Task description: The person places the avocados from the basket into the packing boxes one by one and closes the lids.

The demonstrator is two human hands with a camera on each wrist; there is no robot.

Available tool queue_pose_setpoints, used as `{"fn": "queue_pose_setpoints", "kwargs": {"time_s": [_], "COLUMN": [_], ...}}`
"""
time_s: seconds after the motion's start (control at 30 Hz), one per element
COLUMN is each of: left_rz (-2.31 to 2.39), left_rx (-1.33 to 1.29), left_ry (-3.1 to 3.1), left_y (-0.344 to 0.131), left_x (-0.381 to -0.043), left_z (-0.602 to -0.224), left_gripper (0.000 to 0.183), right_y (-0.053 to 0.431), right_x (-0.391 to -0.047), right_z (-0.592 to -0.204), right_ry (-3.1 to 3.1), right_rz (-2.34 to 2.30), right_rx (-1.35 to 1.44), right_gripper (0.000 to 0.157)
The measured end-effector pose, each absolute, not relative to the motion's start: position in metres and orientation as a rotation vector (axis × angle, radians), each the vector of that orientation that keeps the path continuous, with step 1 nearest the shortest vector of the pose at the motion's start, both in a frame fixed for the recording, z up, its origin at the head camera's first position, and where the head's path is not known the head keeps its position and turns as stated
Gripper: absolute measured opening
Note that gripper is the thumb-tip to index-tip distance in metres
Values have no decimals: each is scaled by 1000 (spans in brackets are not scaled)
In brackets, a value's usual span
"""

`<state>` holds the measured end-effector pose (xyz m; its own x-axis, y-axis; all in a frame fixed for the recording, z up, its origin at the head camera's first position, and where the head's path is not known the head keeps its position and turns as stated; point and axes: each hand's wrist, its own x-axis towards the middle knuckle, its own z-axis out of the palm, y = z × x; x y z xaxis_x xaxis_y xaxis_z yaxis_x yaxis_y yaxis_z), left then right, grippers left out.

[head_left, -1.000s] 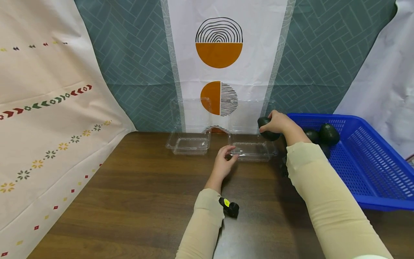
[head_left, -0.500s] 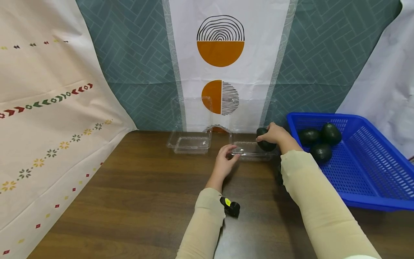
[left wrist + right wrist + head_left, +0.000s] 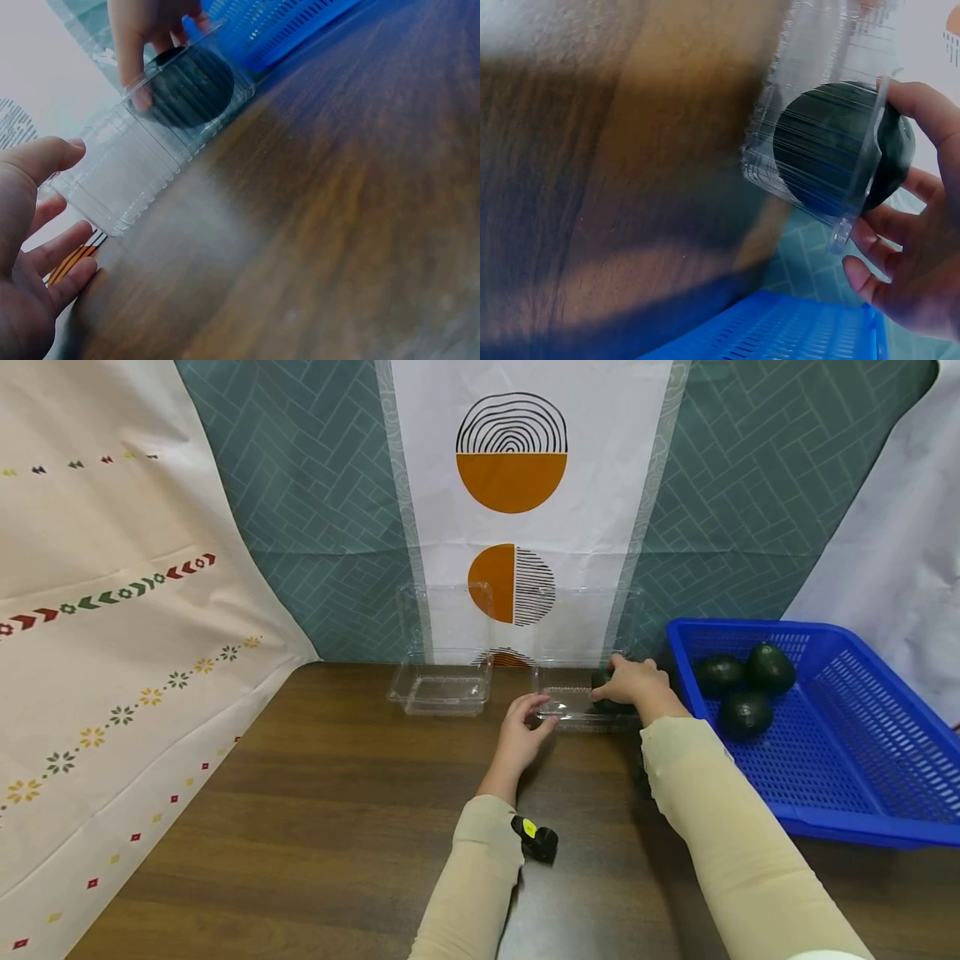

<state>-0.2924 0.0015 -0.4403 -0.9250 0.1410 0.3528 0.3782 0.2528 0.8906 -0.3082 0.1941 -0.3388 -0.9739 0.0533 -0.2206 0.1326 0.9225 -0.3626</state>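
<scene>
In the head view, a clear plastic clamshell container (image 3: pixel 573 702) stands with its lid raised. My right hand (image 3: pixel 637 683) holds a dark green avocado (image 3: pixel 825 146) down inside the container's right end, thumb and fingers about its upper part. Through the clear wall, the left wrist view shows the same avocado (image 3: pixel 191 88) low in the container. My left hand (image 3: pixel 520 735) is at the container's left end, its thumb and fingers spread apart close to the rim (image 3: pixel 82 199).
A second clear clamshell (image 3: pixel 442 689) with its lid up stands to the left. At the right, a blue plastic basket (image 3: pixel 862 822) holds several avocados (image 3: pixel 745 716). Patterned cloths hang behind and to the left of the wooden table (image 3: pixel 322 827).
My right hand has lowered the avocado from above the container's right side into it, moving slightly left. My left hand has stayed at the container's left end.
</scene>
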Motion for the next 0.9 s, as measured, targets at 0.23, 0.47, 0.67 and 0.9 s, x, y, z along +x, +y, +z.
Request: {"fn": "queue_pose_setpoints", "kwargs": {"time_s": [0.23,0.47,0.67,0.9], "left_rz": [-1730,-1733,-1742,-1741], "left_rx": [-487,-482,-478,-484], "left_ry": [-2324,-2329,-2327,-2329], "left_y": [2,2,2,1], "left_x": [-292,-291,-291,-292], "left_z": [-440,-440,-439,-439], "left_gripper": [34,34,34,35], "right_y": [189,186,184,185], "right_x": [-314,-316,-315,-315], "right_z": [-348,-354,-354,-353], "right_ry": [2927,2985,2999,2936], "right_rz": [-401,-305,-277,-428], "right_rx": [122,102,84,103], "right_gripper": [76,76,71,70]}}
